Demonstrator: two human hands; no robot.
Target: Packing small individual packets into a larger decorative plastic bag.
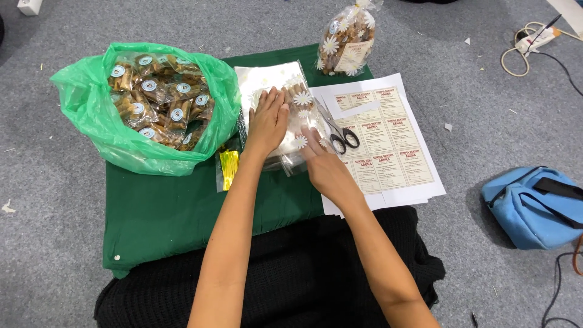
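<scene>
Pressing flat, the left hand [267, 121] lies with its fingers [274, 100] spread open on a stack of clear daisy-print bags [285, 82], gripping nothing; the right hand [325, 164] rests beside it, fingers [306, 140] extended and open along the stack's near right edge. The stack lies on the green cloth [164, 212], between the green plastic bag [85, 115] of packed snacks and the sheets of labels [388, 152]. I judge these bags light, thin, slippery and easily creased, so a pinch at a corner would serve best. Scissors [337, 130] lie just right of the stack, gold twist ties [228, 169] at its left, a filled snack bag [345, 42] beyond
</scene>
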